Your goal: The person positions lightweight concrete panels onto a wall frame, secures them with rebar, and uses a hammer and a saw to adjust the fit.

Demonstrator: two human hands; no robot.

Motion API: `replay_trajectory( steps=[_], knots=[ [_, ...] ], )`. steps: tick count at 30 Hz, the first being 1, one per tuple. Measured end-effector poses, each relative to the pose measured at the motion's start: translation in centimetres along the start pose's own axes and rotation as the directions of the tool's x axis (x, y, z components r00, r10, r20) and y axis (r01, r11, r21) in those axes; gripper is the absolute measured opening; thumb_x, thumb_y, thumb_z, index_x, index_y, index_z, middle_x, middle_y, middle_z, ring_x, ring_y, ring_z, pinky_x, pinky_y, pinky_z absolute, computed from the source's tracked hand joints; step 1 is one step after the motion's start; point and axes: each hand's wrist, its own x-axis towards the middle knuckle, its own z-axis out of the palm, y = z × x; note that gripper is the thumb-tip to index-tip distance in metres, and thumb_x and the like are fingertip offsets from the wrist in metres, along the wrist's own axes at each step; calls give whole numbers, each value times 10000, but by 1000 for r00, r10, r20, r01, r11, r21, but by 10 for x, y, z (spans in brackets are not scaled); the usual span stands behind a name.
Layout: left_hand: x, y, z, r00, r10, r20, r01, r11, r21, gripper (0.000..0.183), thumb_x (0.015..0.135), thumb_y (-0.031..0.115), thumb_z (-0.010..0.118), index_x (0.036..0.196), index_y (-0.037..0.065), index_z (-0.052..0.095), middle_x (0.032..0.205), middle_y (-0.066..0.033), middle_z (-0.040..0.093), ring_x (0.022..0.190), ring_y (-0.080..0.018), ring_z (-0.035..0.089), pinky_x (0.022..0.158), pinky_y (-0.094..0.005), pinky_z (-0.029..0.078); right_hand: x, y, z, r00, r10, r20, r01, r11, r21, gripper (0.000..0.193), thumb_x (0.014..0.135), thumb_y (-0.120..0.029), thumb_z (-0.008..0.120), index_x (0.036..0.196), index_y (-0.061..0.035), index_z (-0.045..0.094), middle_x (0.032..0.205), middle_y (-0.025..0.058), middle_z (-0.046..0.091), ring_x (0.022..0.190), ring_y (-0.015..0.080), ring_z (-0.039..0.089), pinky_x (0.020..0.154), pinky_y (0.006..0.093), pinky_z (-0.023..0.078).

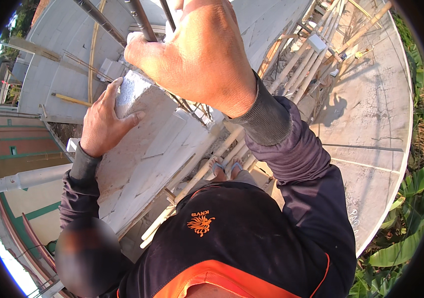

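Note:
At the left, my left hand (pixel 105 121) grips the end of a light grey, rough-faced block (pixel 132 92), its fingers along one side and the thumb on the near side. Close to the camera, my right hand (pixel 197 57) is bent over with its back toward me. Its fingers curl out of sight, so what they hold is hidden. Dark ribbed steel bars (pixel 140 20) run down to this hand, by the thumb. More thin bars show beneath the wrist. The right hand covers part of the block wall behind it.
A light grey block wall (pixel 53 54) rises at the upper left. Bamboo poles (pixel 296 69) lie beneath and to the right; my feet (pixel 226 165) in sandals stand on poles. A grey pipe (pixel 23 180) crosses the left. A concrete slab (pixel 366 119) lies right, with plants (pixel 403 243) beyond.

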Motion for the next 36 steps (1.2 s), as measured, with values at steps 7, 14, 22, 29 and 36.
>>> replay_trajectory(
  steps=[7, 14, 22, 29, 36],
  knots=[
    [0, 0, 1, 1000, -5, 1, 5, 1000, 18, 877, 729, 372, 824, 1439, 37, 433, 1193, -255, 659, 1065, -387, 677, 935, -455, 529, -9, -6, -15, 999, 28, 26, -28, 1000, 5, 756, 745, -59, 743, 1337, 123, 309, 1077, 264, 442, 986, 393, 508, 882, 432, 468],
    [0, 0, 2, 999, 32, -31, -31, 999, 22, 882, 735, 391, 819, 1444, 37, 431, 1210, -256, 649, 1064, -386, 678, 929, -448, 534, -19, -11, -31, 997, 63, 32, -62, 998, -33, 726, 770, -16, 737, 1360, 57, 321, 1046, 168, 431, 948, 276, 476, 858, 356, 461],
    [-2, 3, -2, 1000, -19, -13, 19, 1000, 22, 884, 731, 405, 807, 1427, 2, 442, 1218, -248, 649, 1054, -372, 684, 931, -441, 535, -32, -19, -52, 991, 128, 41, -124, 988, -93, 711, 797, 34, 731, 1385, -19, 334, 1010, 58, 417, 903, 142, 439, 830, 269, 454],
    [0, 0, 0, 999, -44, 4, 44, 998, 41, 868, 722, 393, 793, 1428, 14, 458, 1289, -225, 629, 1120, -361, 658, 957, -424, 516, -43, -38, -62, 959, 281, -47, -278, 959, 57, 722, 828, 18, 713, 1415, -48, 298, 1034, 37, 425, 906, 113, 440, 829, 260, 461],
    [-4, -5, 2, 999, -18, -35, 20, 999, 41, 878, 711, 394, 796, 1433, 27, 458, 1252, -227, 647, 1095, -366, 668, 931, -433, 534, -56, -55, -81, 950, 282, -134, -297, 948, -113, 789, 831, -200, 720, 1447, 27, 282, 1075, 79, 511, 936, 144, 545, 796, 267, 484]
  ],
)
